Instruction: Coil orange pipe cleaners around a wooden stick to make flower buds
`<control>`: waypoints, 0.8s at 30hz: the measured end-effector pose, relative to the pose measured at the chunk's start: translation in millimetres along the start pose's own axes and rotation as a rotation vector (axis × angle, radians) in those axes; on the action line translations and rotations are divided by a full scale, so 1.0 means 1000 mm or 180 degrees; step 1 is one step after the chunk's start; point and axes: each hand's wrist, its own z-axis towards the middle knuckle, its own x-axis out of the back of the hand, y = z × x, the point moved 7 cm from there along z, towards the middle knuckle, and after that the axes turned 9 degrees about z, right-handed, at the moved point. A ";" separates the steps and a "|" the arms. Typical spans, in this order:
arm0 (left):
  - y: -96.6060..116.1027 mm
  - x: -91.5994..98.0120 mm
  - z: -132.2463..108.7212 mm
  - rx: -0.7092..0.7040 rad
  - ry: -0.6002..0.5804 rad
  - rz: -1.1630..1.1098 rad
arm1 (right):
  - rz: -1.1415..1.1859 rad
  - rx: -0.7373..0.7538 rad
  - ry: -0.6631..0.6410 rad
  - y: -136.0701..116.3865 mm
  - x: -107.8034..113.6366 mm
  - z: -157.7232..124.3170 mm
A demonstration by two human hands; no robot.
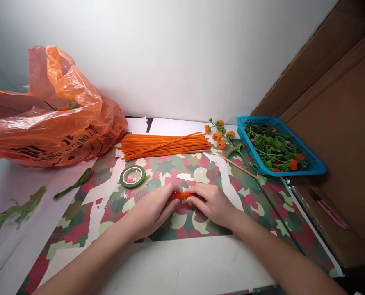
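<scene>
Two hands, one fuzzy orange piece (183, 196), pinched at both ends.
From my remote seat, the left hand (158, 206) has thumb and fingers closed on its left end, the right hand (212, 201) on its right, middle showing between them over the patterned sheet (162, 167), nearer me than the orange stems (167, 146) and tape roll (133, 185). Imo I'd go light and even with both pinches so nothing gets squashed; can't tell how tight it is.

Orange bag (87, 116): blk txt (78, 149) "GUANG", prob. "YANG" before it.
</scene>
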 end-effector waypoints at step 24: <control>-0.013 0.006 0.000 0.0196 -0.0108 0.0388 | -0.0643 -0.0024 0.0415 0.011 0.010 -0.001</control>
